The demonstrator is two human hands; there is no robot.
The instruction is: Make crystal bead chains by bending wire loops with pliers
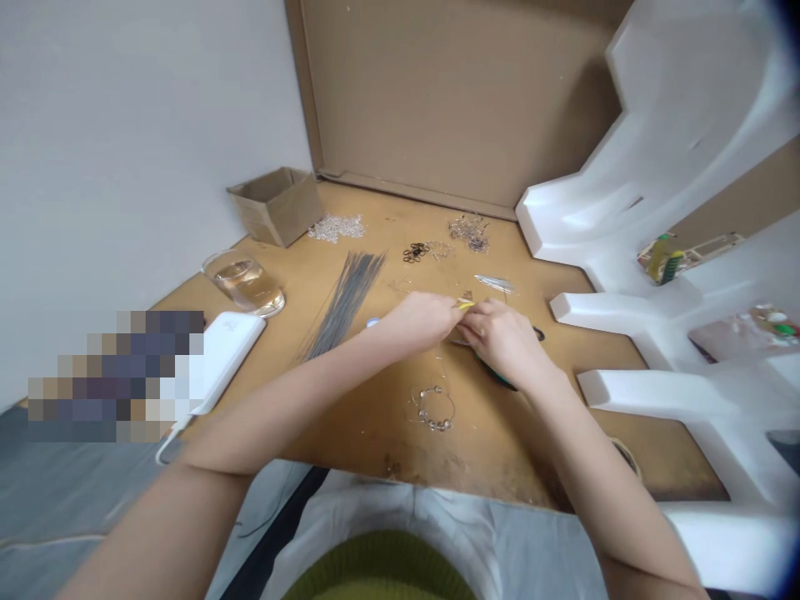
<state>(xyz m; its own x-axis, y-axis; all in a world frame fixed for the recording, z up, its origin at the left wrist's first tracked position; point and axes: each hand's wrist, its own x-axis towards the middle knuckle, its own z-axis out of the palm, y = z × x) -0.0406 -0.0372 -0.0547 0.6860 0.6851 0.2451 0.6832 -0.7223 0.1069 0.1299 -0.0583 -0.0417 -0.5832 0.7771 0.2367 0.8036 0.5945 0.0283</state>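
Observation:
My left hand and my right hand meet over the middle of the table, fingers closed in a pinch. A small yellow piece shows at the left fingertips, touching or almost touching the right ones. What the right fingers hold is hidden. Under the right hand lies a dark item with a green edge, mostly covered. Nearer the front edge is a ring of thin wire with clear beads. Left of the hands lies a bundle of grey wires; a small blue-and-white round thing sits by the left wrist.
Toward the back lie clear beads, black rings, small metal parts and silvery strips. A cardboard box, a glass of liquid and a white device with a cable stand left. White foam borders the right.

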